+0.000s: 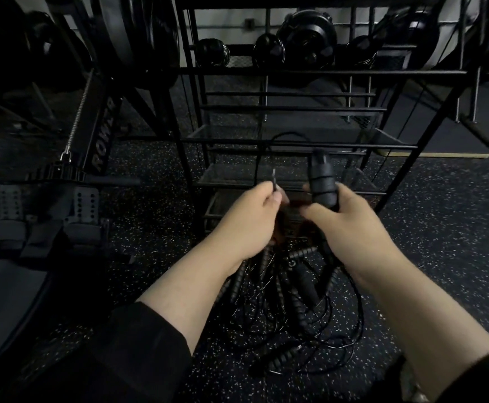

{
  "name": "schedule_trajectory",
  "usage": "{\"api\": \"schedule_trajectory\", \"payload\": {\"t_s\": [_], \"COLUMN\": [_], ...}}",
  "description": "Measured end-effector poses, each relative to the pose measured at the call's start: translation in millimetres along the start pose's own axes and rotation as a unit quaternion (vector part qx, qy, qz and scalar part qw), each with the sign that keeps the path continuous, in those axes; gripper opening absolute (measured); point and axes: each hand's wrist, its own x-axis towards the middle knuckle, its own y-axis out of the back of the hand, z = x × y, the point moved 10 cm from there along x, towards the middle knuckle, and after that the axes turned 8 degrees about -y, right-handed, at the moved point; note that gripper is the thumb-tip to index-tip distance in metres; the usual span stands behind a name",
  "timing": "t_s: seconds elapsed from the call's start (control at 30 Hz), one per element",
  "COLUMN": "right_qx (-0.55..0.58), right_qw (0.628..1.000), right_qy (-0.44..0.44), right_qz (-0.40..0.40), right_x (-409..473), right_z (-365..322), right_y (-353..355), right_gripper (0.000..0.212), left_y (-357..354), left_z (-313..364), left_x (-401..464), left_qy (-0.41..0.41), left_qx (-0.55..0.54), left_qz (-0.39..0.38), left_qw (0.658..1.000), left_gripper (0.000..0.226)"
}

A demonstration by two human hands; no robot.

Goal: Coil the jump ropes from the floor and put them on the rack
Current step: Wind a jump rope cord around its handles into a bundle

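Right hand gripping upright rope-wound handles, left hand pinching the loose cord beside, rack straight ahead.

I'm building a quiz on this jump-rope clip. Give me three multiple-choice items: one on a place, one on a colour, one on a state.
1. Where does the pile of jump ropes lie?
A. on the floor in front of the rack
B. on the rack's top shelf
C. on the rower's seat

2. What colour are the rope handles in the right hand?
A. red
B. black
C. white

3. What is the left hand doing?
A. resting flat on the floor
B. hanging open
C. pinching a thin cord

Answers: 1 A, the tangle lies on the speckled floor below the rack. 2 B, the handles look black. 3 C, fingers close on the cord.
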Motion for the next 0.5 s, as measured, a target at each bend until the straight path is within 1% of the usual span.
{"api": "schedule_trajectory", "payload": {"t_s": [0.03,0.1,0.13,0.2,0.27,0.3,0.33,0.4,0.47,0.5], "right_qx": [-0.022,-0.076,-0.096,-0.096,-0.075,-0.066,-0.057,-0.025,0.019,0.043], "right_qw": [1.0,0.997,0.995,0.994,0.996,0.997,0.998,0.999,0.999,0.999], "right_qy": [-0.01,-0.011,-0.004,0.007,0.014,0.018,0.024,0.034,0.032,0.029], "right_qz": [-0.01,-0.026,-0.038,-0.057,-0.046,-0.034,-0.023,-0.009,-0.011,-0.014], "right_x": [1.0,1.1,0.0,-2.4,-2.2,-1.9,-1.8,-1.8,-1.7,-1.5], "right_z": [5.1,9.8,10.0,9.1,8.9,7.8,6.0,2.4,-0.5,-1.7], "right_y": [-3.4,-11.3,-16.7,-26.8,-28.6,-27.5,-26.1,-22.2,-18.6,-17.0], "right_gripper": [0.017,0.015,0.015,0.015,0.014,0.014,0.015,0.018,0.019,0.018], "left_y": [3.5,6.8,7.9,10.5,11.5,12.8,15.2,19.7,15.4,7.5], "left_z": [-0.6,-1.2,-1.2,-0.5,-0.3,-0.2,-2.3,-9.0,-15.7,-18.9], "left_x": [0.4,1.2,1.7,1.1,0.4,-0.1,0.4,2.5,2.6,0.7], "left_qy": [0.012,0.032,0.038,0.047,0.054,0.054,0.052,0.052,0.074,0.088], "left_qx": [-0.072,-0.197,-0.238,-0.298,-0.333,-0.334,-0.315,-0.223,-0.155,-0.138], "left_qz": [0.027,0.058,0.068,0.081,0.083,0.084,0.088,0.092,0.06,0.022], "left_qw": [0.997,0.978,0.968,0.95,0.938,0.937,0.944,0.969,0.983,0.986], "left_gripper": [0.027,0.028,0.028,0.028,0.028,0.028,0.028,0.025,0.031,0.035]}}
